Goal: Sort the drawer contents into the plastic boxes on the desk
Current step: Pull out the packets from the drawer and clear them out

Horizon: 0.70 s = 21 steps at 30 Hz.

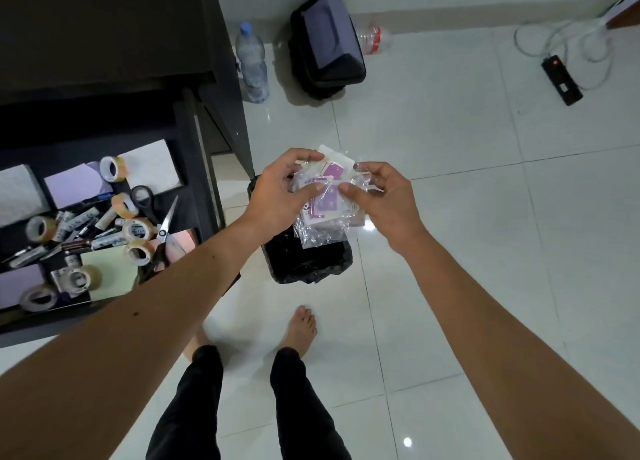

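Both my hands hold a bundle of clear plastic packets (327,207) with purple and white cards inside, above a small bin lined with a black bag (308,262). My left hand (280,189) grips the bundle's left side, thumb on its front. My right hand (384,196) pinches its right side. At the left the open drawer (194,169) of the dark desk holds several tape rolls (138,231), scissors (162,224), pens and purple note pads (76,186).
On the white tiled floor stand a water bottle (252,61), a black lidded bin (327,44) and an empty bottle (375,39) by the wall. A power strip (561,79) with a white cable lies at the right. My bare feet (303,328) are below the bin.
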Each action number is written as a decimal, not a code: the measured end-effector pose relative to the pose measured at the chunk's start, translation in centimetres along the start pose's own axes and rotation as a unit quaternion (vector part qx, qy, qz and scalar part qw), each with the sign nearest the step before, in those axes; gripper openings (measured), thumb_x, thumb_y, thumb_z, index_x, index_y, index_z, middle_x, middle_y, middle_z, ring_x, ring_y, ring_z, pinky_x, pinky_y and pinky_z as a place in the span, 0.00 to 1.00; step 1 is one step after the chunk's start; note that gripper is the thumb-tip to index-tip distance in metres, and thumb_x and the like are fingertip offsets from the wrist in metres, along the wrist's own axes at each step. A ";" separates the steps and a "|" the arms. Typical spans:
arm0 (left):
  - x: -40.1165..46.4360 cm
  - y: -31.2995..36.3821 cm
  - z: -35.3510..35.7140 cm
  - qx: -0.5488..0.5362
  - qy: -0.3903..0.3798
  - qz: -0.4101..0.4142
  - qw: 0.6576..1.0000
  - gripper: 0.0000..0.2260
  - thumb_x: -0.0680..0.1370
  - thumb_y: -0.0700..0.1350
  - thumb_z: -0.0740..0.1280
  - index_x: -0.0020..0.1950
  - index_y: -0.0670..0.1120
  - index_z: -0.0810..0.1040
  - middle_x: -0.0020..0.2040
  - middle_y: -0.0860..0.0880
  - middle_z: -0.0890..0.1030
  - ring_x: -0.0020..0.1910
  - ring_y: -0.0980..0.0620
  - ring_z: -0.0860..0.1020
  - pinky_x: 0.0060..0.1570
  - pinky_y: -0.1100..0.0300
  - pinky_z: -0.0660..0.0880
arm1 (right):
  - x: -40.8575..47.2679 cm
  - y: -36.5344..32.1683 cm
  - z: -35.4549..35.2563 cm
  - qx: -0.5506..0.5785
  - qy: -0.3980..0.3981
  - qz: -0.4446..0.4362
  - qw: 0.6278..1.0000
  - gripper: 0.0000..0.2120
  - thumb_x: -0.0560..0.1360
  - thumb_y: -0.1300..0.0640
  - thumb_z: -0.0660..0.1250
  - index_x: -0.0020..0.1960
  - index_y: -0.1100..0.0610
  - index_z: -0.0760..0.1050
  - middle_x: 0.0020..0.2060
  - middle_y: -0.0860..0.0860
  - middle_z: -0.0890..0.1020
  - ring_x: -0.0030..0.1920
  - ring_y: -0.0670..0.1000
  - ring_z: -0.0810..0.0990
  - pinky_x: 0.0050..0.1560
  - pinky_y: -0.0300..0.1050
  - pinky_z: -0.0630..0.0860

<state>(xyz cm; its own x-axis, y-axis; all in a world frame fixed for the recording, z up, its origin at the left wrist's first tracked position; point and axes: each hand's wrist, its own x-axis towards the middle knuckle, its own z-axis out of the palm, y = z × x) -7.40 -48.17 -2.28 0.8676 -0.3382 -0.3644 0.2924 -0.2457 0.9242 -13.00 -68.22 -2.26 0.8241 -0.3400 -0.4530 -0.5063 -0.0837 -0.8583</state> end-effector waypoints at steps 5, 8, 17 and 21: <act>0.9 -1.7 0.2 0.069 0.014 -0.035 0.997 0.19 0.76 0.42 0.79 0.64 0.57 0.81 0.58 0.61 0.79 0.64 0.51 0.76 0.69 0.44 0.76 | 0.7 1.7 0.9 -0.024 -0.007 0.012 1.000 0.20 0.72 0.57 0.82 0.60 0.56 0.80 0.50 0.47 0.83 0.45 0.52 0.85 0.51 0.52 0.86; 1.0 -2.2 0.0 0.075 0.017 -0.045 0.996 0.20 0.76 0.42 0.79 0.65 0.57 0.81 0.58 0.59 0.78 0.64 0.49 0.77 0.69 0.44 0.76 | 0.9 2.0 1.3 -0.024 -0.014 0.011 1.000 0.20 0.72 0.57 0.82 0.61 0.55 0.79 0.50 0.49 0.82 0.43 0.51 0.84 0.47 0.47 0.85; 1.0 -3.8 -0.5 0.135 0.016 -0.109 0.985 0.27 0.74 0.47 0.81 0.70 0.58 0.77 0.69 0.50 0.76 0.70 0.50 0.74 0.70 0.54 0.72 | 1.5 4.2 2.2 -0.091 -0.055 0.026 0.994 0.27 0.72 0.49 0.82 0.68 0.50 0.76 0.57 0.42 0.81 0.63 0.49 0.80 0.66 0.46 0.77; 0.9 -3.1 -0.6 0.143 0.040 -0.114 0.982 0.27 0.76 0.44 0.78 0.73 0.56 0.75 0.70 0.52 0.75 0.66 0.55 0.72 0.63 0.62 0.67 | 1.1 4.7 2.4 -0.098 -0.048 0.033 0.994 0.28 0.72 0.46 0.81 0.68 0.50 0.76 0.61 0.40 0.81 0.67 0.48 0.78 0.72 0.47 0.73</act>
<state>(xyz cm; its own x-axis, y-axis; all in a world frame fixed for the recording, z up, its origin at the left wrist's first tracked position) -7.33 -47.16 -5.43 0.8246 -0.1752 -0.5379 0.3679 -0.5562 0.7452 -13.89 -66.77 -7.40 0.8033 -0.2612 -0.5352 -0.5917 -0.2481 -0.7670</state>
